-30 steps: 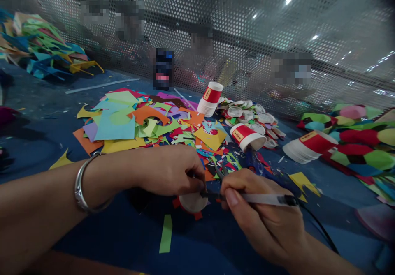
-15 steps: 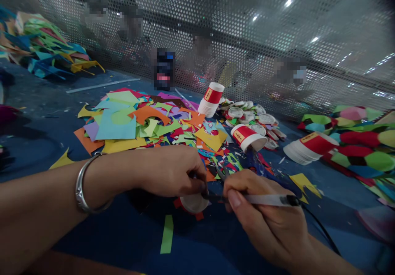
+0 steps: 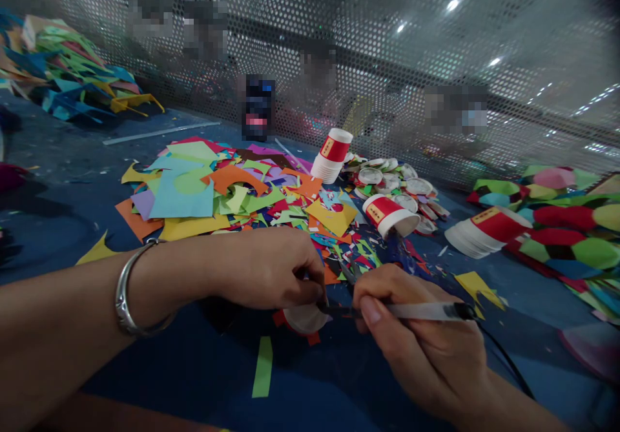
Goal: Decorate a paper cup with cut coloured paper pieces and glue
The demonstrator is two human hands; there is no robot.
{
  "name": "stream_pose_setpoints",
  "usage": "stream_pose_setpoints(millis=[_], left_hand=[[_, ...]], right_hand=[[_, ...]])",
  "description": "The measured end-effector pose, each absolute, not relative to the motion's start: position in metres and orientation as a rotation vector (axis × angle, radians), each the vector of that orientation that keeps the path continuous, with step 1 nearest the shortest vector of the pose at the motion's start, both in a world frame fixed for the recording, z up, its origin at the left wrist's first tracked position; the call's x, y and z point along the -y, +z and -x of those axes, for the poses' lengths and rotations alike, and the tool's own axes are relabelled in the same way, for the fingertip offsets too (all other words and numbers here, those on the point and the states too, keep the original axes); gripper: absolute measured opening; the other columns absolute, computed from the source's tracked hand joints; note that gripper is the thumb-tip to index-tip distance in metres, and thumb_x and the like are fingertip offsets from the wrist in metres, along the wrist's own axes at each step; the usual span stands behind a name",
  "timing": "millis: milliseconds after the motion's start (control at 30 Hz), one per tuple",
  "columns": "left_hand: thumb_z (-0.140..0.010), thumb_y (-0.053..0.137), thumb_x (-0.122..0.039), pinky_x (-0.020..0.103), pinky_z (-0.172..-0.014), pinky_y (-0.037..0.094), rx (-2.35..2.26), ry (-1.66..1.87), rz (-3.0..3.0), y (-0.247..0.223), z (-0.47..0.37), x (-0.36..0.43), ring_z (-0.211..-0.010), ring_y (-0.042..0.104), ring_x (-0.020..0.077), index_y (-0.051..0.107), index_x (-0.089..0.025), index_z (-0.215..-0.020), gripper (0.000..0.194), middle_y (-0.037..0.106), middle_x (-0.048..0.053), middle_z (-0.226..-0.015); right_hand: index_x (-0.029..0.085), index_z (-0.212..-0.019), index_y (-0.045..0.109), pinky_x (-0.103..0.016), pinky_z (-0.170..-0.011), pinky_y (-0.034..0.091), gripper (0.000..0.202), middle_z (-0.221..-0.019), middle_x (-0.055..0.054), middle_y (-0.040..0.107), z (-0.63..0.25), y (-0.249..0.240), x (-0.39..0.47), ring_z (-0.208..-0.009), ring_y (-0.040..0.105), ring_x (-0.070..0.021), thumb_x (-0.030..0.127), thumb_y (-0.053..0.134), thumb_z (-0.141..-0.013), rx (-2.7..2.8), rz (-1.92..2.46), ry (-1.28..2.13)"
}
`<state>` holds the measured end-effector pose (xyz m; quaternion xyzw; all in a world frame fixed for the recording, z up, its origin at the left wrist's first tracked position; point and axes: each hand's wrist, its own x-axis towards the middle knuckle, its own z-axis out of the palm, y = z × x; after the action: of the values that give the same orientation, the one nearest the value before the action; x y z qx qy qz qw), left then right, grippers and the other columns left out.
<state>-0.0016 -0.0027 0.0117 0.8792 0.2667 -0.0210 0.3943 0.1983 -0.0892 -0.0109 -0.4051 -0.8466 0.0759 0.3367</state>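
Note:
My left hand (image 3: pixel 276 270), with a silver bangle on the wrist, is closed over a small white disc (image 3: pixel 306 319) with red-orange tabs round its edge; its pinched fingertips are shaded, and what they grip is unclear. From the right, my right hand (image 3: pixel 416 329) grips a corded tool (image 3: pixel 426 312) with a whitish handle and a dark tip. That tip points left and reaches the fingertips of my left hand above the disc. A green paper strip (image 3: pixel 263 367) lies just below on the blue table (image 3: pixel 184 380).
Coloured paper scraps (image 3: pixel 181 193) are heaped beyond my hands. Red-and-white paper cups (image 3: pixel 332 154), a tipped cup (image 3: pixel 390 216) and a pile of round discs (image 3: pixel 387 177) stand behind right. A perforated metal screen (image 3: pixel 387 64) rises behind; a cord (image 3: pixel 508 358) trails right.
My right hand and the tool have shifted very slightly to the right. My left hand stays over the disc, almost unmoved.

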Motion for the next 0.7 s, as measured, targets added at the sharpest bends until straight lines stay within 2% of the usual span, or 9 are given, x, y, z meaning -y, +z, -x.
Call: stream_pose_setpoints(millis=[233,500,700], left_hand=[[-0.089,0.054,-0.026,0.023,-0.053,0.034,-0.71,-0.072,-2.251,0.0114,0.0026,0.0038,-0.056,0.053,0.0115,0.078,-0.019,-0.09,0.025,0.069,0.001,-0.069],[-0.077,0.06,-0.015,0.022,-0.053,0.035,-0.731,0.037,-2.277,0.0065,0.0015,0.0103,-0.066,0.058,0.0131,0.072,-0.021,-0.09,0.019,0.069,0.0,-0.078],[-0.077,0.06,-0.016,0.023,-0.054,0.038,-0.732,0.046,-2.264,0.0043,0.0007,0.0116,-0.067,0.061,0.0146,0.072,-0.022,-0.097,0.024,0.071,0.001,-0.081]], right_hand=[[0.024,-0.087,0.053,-0.027,-0.047,0.038,0.018,-0.063,0.004,0.057,-0.1992,-0.0094,0.0885,-0.049,0.054,-0.0115,0.008,0.045,-0.089,2.239,1.028,0.133],[0.024,-0.085,0.056,-0.027,-0.052,0.044,0.018,-0.063,0.005,0.06,-0.2044,-0.0091,0.0937,-0.052,0.058,-0.0116,0.009,0.047,-0.087,2.11,1.091,0.06],[0.023,-0.088,0.058,-0.028,-0.052,0.045,0.017,-0.065,0.004,0.061,-0.2085,-0.0102,0.0919,-0.052,0.057,-0.0116,0.009,0.049,-0.088,2.088,1.039,0.073]])
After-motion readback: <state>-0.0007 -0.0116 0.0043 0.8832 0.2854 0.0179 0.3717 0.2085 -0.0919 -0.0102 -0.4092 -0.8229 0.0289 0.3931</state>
